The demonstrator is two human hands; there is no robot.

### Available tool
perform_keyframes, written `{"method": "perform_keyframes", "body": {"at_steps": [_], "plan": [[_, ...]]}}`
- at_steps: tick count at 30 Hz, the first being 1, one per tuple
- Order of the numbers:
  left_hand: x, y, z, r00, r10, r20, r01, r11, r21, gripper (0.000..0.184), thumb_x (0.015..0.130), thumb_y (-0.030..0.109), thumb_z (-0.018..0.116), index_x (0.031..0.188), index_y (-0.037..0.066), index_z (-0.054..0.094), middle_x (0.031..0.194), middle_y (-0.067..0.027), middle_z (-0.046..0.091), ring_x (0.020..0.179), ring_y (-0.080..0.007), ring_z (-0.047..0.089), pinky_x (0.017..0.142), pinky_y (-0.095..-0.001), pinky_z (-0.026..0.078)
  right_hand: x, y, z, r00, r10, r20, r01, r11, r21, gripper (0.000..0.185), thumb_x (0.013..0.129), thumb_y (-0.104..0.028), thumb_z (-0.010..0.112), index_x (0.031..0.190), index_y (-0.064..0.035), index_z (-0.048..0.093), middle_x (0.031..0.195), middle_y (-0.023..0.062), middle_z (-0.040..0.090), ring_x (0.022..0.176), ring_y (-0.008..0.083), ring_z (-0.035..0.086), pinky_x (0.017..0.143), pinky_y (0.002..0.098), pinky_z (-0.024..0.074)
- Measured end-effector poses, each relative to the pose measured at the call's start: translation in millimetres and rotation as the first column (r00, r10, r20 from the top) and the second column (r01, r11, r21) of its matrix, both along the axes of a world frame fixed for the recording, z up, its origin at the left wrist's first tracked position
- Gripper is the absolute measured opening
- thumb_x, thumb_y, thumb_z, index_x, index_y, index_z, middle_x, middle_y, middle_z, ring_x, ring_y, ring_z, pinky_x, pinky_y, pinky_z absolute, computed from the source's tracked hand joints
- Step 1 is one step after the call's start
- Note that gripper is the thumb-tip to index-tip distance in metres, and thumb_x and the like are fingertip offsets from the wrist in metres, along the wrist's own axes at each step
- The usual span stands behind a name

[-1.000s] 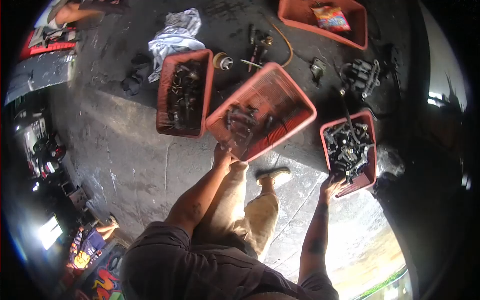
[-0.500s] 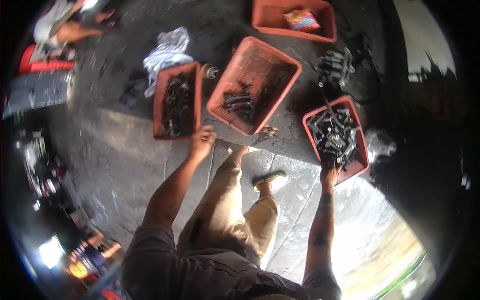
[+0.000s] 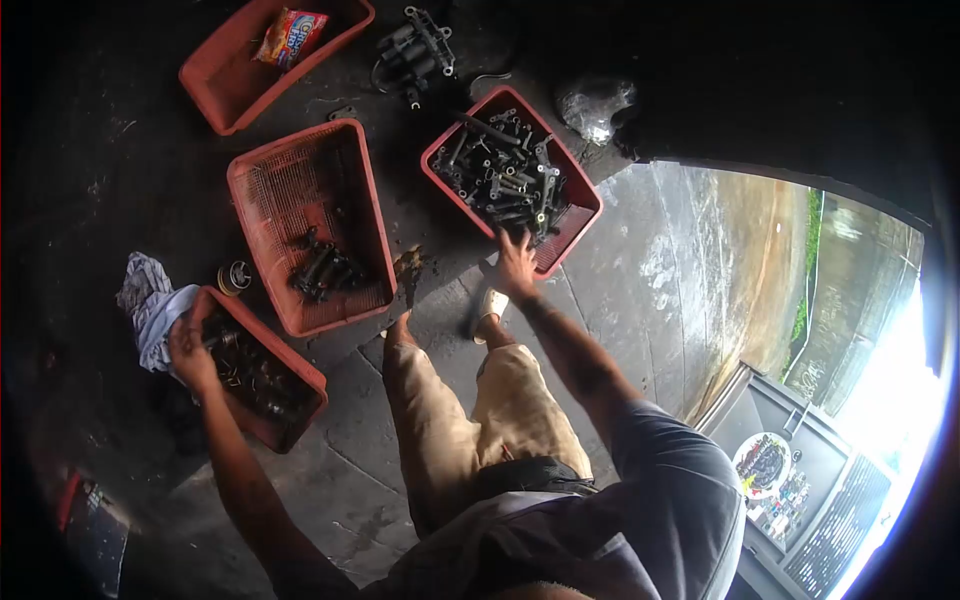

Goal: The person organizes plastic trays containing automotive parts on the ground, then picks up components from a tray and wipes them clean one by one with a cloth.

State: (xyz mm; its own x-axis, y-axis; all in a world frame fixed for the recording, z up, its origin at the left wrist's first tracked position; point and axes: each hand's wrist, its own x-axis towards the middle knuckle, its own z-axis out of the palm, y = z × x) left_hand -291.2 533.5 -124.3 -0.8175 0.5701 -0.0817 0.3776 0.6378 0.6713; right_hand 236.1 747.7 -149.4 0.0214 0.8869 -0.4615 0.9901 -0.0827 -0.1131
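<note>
My left hand [image 3: 192,352] is over the upper left end of a narrow red basket [image 3: 305,368], beside a crumpled pale cloth [image 3: 165,325]. Its fingers look apart, with no held thing visible; whether they touch the rim or cloth is unclear. Dark metal parts [image 3: 255,375] lie in that basket. My right hand [image 3: 516,268] reaches to the near edge of another red basket [image 3: 585,212], its fingers spread by the pile of dark bolts and metal fittings [image 3: 505,175]. Its fingertips partly merge with the dark parts.
A larger red basket [image 3: 250,215] between my hands holds a few dark parts [image 3: 325,268]. Another red basket [image 3: 215,90] contains a colourful packet [image 3: 290,38]. A dark metal assembly [image 3: 415,52], a small tin [image 3: 235,277] and a clear plastic bag [image 3: 597,108] are on the floor.
The view has turned, so the baskets appear shifted left. My left hand has moved from the narrow basket's near corner to its end by the cloth. My right hand remains at the bolt basket.
</note>
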Motion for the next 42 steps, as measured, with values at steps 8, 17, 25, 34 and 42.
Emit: {"method": "perform_keyframes", "body": {"at_steps": [8, 17, 25, 34, 42], "plan": [[-162, -58, -54, 0.961, -0.017, -0.276, -0.075, 0.945, -0.319, 0.047, 0.081, 0.022, 0.063, 0.12, 0.0, 0.05, 0.124, -0.0181, 0.05, 0.116, -0.0297, 0.047, 0.097, -0.0356, 0.035, -53, -7, -18, 0.894, 0.429, -0.132, -0.421, 0.903, 0.084, 0.045, 0.072, -0.013, 0.054, 0.117, -0.0122, 0.05, 0.127, 0.0196, 0.037, 0.113, 0.0499, 0.03, 0.093, 0.061, 0.0281], [-224, -91, -122, 0.903, 0.002, -0.429, -0.138, 0.948, -0.286, 0.061, 0.076, 0.036, 0.068, 0.122, 0.0, 0.049, 0.125, -0.019, 0.048, 0.119, -0.0307, 0.044, 0.099, -0.0365, 0.034, -60, -19, -16, 0.876, 0.424, -0.231, -0.443, 0.896, -0.034, 0.047, 0.08, -0.028, 0.057, 0.123, -0.0139, 0.047, 0.126, 0.0242, 0.039, 0.117, 0.0513, 0.032, 0.094, 0.0618, 0.0293], [-207, -86, -164, 0.943, 0.249, -0.219, -0.313, 0.887, -0.34, 0.096, 0.07, 0.062, 0.061, 0.139, 0.004, 0.025, 0.143, -0.0163, 0.026, 0.131, -0.0302, 0.028, 0.105, -0.0362, 0.025, -20, -4, 9, 0.905, 0.328, -0.27, -0.194, 0.885, 0.423, 0.067, 0.07, -0.008, 0.068, 0.125, 0.0009, 0.032, 0.118, 0.0271, 0.037, 0.107, 0.044, 0.043, 0.087, 0.0447, 0.0418], [-313, -165, -237, 0.919, -0.047, -0.391, -0.258, 0.678, -0.688, 0.077, 0.077, 0.059, 0.054, 0.122, -0.002, 0.04, 0.127, -0.0217, 0.039, 0.121, -0.0334, 0.035, 0.1, -0.0393, 0.029, 23, 5, -44, 0.984, 0.175, -0.03, -0.17, 0.977, 0.13, 0.077, 0.062, -0.029, 0.076, 0.126, -0.0067, 0.039, 0.123, 0.0229, 0.037, 0.115, 0.0457, 0.033, 0.085, 0.0481, 0.0447], [-120, 12, 111, 0.673, 0.638, -0.374, -0.719, 0.684, -0.125, 0.055, 0.081, 0.046, 0.057, 0.104, -0.003, 0.062, 0.102, -0.0199, 0.063, 0.087, -0.0287, 0.061, 0.08, -0.0377, 0.046, 9, 7, -26, 0.87, 0.479, 0.115, -0.493, 0.851, 0.181, 0.036, 0.067, -0.029, 0.068, 0.099, -0.013, 0.064, 0.12, 0.0192, 0.042, 0.105, 0.0437, 0.039, 0.095, 0.0503, 0.0341]]}}
